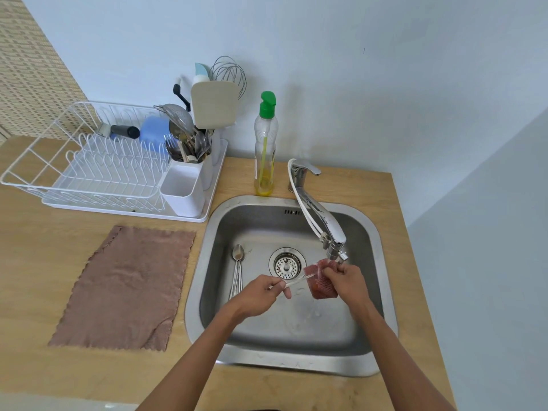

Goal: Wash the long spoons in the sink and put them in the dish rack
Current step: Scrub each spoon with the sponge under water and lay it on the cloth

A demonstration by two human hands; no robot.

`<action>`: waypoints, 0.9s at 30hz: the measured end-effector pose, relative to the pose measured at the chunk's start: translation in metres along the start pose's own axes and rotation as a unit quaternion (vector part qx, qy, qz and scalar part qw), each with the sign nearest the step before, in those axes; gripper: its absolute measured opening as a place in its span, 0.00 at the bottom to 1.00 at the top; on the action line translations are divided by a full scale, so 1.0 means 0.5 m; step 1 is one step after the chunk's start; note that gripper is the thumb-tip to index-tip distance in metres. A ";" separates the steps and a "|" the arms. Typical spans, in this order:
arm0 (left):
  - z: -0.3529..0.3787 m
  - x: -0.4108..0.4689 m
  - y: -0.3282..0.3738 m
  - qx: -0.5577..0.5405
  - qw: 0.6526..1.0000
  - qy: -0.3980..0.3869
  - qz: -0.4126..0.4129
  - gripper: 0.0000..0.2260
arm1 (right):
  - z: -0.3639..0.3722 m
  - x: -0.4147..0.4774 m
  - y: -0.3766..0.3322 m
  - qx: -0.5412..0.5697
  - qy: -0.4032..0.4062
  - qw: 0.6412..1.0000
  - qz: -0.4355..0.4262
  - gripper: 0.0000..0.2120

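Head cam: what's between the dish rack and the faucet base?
A green-capped soap bottle stands upright on the counter between dish rack and faucet, per the head view.

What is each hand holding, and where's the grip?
Left hand pinches a long metal spoon by its handle; right hand grips a red mesh scrubber by its upper part.

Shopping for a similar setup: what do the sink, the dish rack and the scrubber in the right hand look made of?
Sink: likely stainless steel, brushed grey with soft reflections. Dish rack: apparently white-coated wire, thin glossy rods. Scrubber in the right hand: seemingly red plastic mesh; a netted weave shows.
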State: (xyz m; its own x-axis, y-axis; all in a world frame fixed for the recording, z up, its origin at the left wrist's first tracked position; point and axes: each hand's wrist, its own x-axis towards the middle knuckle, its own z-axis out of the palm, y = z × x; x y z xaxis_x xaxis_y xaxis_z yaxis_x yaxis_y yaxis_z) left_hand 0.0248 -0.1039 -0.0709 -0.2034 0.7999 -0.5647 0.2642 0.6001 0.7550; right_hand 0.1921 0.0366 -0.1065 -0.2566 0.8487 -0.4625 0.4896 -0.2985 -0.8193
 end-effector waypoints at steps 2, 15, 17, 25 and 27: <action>0.009 0.005 -0.002 0.002 1.000 0.012 0.002 0.16 | 0.011 -0.002 0.003 -0.028 0.077 0.996 -0.031 0.08; 0.019 0.002 0.004 0.006 1.000 0.021 0.016 0.16 | 0.016 -0.001 -0.002 -0.053 0.098 0.992 -0.051 0.09; 0.019 0.006 0.002 0.010 1.000 0.024 0.009 0.16 | 0.028 -0.013 -0.004 -0.033 0.112 0.991 -0.062 0.10; 0.002 0.002 -0.010 0.005 1.000 0.001 -0.014 0.16 | 0.004 0.008 0.002 -0.063 -0.021 0.998 -0.006 0.08; 0.005 0.002 -0.014 0.000 1.000 -0.001 -0.011 0.16 | 0.007 0.007 0.004 -0.146 0.029 0.987 -0.064 0.12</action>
State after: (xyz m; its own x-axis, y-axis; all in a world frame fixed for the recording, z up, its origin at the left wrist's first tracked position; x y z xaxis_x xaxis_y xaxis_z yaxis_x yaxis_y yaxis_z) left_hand 0.0251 -0.1072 -0.0779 -0.2067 0.7861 -0.5826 0.2604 0.6182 0.7417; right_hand 0.1894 0.0375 -0.1107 -0.2881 0.8970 -0.3354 0.6780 -0.0563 -0.7329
